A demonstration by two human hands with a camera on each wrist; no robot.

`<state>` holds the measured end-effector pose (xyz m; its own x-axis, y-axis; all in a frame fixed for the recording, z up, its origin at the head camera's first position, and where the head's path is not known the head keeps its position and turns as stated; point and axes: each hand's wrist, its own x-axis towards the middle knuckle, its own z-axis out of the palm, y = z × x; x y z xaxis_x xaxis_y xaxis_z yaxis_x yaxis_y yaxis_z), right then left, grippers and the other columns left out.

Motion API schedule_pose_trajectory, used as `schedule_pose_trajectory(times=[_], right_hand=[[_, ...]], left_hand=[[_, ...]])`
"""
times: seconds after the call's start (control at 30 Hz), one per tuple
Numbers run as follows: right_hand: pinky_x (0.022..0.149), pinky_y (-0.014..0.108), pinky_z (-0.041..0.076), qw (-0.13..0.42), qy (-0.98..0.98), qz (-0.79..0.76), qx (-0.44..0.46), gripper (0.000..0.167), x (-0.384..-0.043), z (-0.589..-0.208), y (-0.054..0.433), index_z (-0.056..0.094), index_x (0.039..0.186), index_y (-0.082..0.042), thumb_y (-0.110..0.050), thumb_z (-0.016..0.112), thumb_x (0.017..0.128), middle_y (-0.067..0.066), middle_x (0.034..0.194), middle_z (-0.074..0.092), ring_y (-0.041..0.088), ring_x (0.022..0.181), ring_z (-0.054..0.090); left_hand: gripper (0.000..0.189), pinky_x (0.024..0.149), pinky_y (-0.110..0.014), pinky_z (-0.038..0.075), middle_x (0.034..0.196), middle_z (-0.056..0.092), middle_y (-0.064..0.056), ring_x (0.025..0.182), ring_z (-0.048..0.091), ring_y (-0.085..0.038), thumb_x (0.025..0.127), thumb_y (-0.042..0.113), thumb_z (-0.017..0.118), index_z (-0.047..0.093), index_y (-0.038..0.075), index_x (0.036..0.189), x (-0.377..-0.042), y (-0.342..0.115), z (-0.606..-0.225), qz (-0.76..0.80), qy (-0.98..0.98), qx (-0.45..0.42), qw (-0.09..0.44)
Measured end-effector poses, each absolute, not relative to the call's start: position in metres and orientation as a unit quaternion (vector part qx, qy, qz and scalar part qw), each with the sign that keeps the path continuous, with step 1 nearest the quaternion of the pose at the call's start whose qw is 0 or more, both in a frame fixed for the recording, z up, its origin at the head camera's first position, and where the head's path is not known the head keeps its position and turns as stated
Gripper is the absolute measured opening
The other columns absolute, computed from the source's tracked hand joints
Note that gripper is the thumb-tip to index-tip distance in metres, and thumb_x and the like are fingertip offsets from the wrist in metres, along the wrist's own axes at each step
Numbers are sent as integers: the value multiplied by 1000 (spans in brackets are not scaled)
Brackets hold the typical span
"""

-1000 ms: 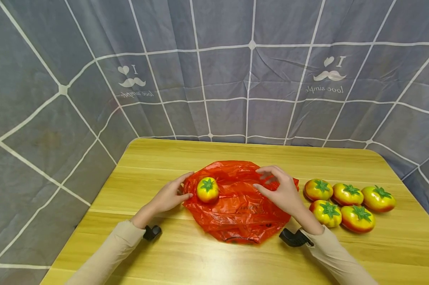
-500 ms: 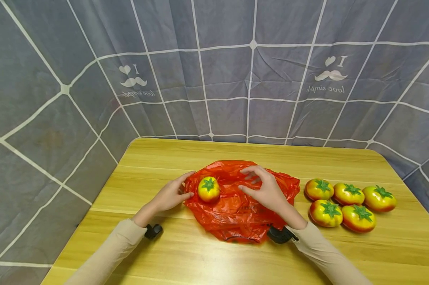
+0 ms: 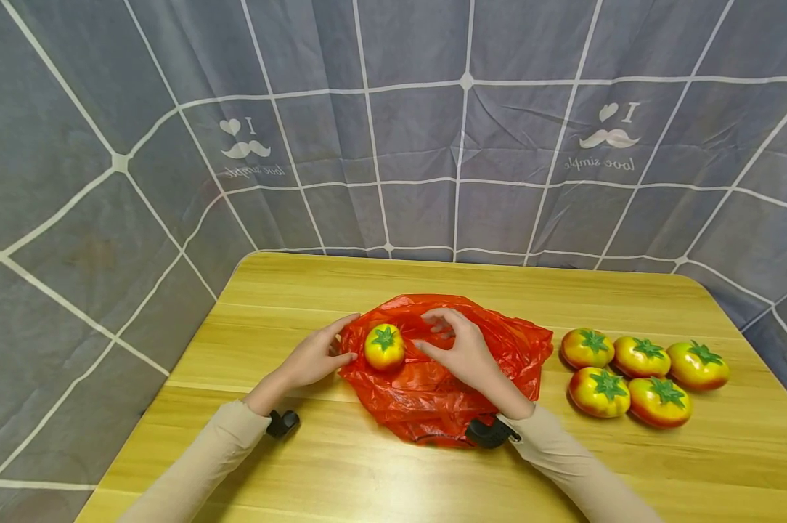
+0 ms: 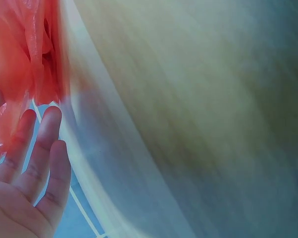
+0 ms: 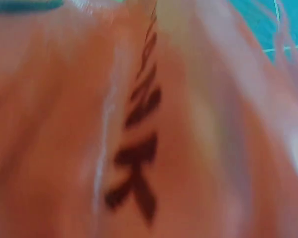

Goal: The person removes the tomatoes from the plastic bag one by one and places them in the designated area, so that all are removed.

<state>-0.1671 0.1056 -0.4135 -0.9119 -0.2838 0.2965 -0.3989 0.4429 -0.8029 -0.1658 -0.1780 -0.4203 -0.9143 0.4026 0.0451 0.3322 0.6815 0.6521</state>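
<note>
On the table lies a red plastic bag, crumpled and spread out. One red-and-yellow tomato with a green leafy top rests on the bag's left part. My left hand is at the bag's left edge, thumb and fingers apart; in the left wrist view its fingers are fairly straight, close to the hanging plastic. Above the bag, to the right of the tomato, my right hand has bent, spread fingers and holds nothing. Red plastic with black print fills the right wrist view, blurred; that hand is hidden there.
Several more tomatoes stand grouped in two rows to the right of the bag. The wooden table has a far edge near a grey curtain with white lines, which also runs along the left side.
My right hand has moved left across the bag, from its right part to near the tomato. The left hand has stayed at the bag's left edge, and the tomatoes rest as before.
</note>
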Motion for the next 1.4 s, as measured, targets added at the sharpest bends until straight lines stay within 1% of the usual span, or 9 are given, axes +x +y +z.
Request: schedule_pose_trajectory(times=[0.13, 0.37, 0.57, 0.67, 0.87, 1.13, 1.27, 1.4], right_hand=[[86, 45, 52, 65, -844, 495, 196, 45, -166, -415, 99, 61, 117, -5, -22, 79, 79, 15, 111, 65, 29, 99, 62], [88, 48, 51, 49, -847, 499, 178, 45, -161, -417, 87, 62, 115, -5, -21, 80, 78, 15, 111, 66, 32, 100, 62], [89, 45, 51, 48, -853, 497, 154, 45, -157, -417, 75, 62, 115, -8, -25, 81, 77, 10, 110, 66, 28, 100, 62], [87, 42, 51, 52, -860, 489, 141, 49, -155, -418, 70, 63, 114, -11, -29, 83, 74, 8, 109, 66, 25, 98, 61], [84, 37, 48, 66, -865, 481, 126, 55, -152, -422, 62, 63, 113, -12, -36, 86, 68, 5, 106, 66, 22, 97, 60], [86, 39, 50, 59, -884, 451, 106, 64, -150, -431, 54, 60, 118, -13, -43, 85, 67, 4, 109, 64, 22, 100, 59], [85, 38, 52, 55, -888, 443, 105, 68, -150, -432, 50, 58, 119, -13, -48, 84, 67, 4, 110, 63, 21, 98, 60], [82, 36, 51, 54, -887, 447, 105, 69, -152, -434, 45, 57, 119, -14, -49, 84, 66, 4, 109, 62, 20, 95, 59]], left_hand=[[67, 70, -27, 50, 112, 65, -13, 81, 60, -12, 89, 17, 68, 36, 11, 148, -166, -178, -420, 345, 915, 202, 50], [67, 71, -27, 50, 115, 64, -14, 82, 61, -12, 89, 18, 68, 36, 12, 148, -166, -177, -420, 345, 915, 203, 51], [67, 69, -26, 50, 114, 64, -14, 81, 61, -12, 89, 18, 68, 36, 12, 148, -166, -177, -420, 346, 915, 203, 49], [67, 69, -26, 50, 112, 65, -13, 80, 60, -11, 89, 18, 68, 36, 12, 148, -166, -178, -420, 345, 915, 204, 48], [67, 71, -27, 50, 113, 65, -13, 81, 61, -11, 89, 18, 68, 36, 12, 148, -165, -179, -420, 345, 915, 203, 49], [67, 70, -26, 50, 114, 65, -14, 80, 60, -12, 89, 17, 68, 36, 11, 148, -165, -180, -421, 344, 915, 206, 49], [67, 68, -25, 50, 110, 65, -13, 79, 60, -11, 89, 17, 67, 36, 11, 148, -165, -180, -421, 345, 914, 205, 52], [66, 70, -26, 50, 107, 65, -11, 79, 59, -11, 89, 18, 67, 36, 12, 148, -165, -180, -421, 347, 914, 203, 54]])
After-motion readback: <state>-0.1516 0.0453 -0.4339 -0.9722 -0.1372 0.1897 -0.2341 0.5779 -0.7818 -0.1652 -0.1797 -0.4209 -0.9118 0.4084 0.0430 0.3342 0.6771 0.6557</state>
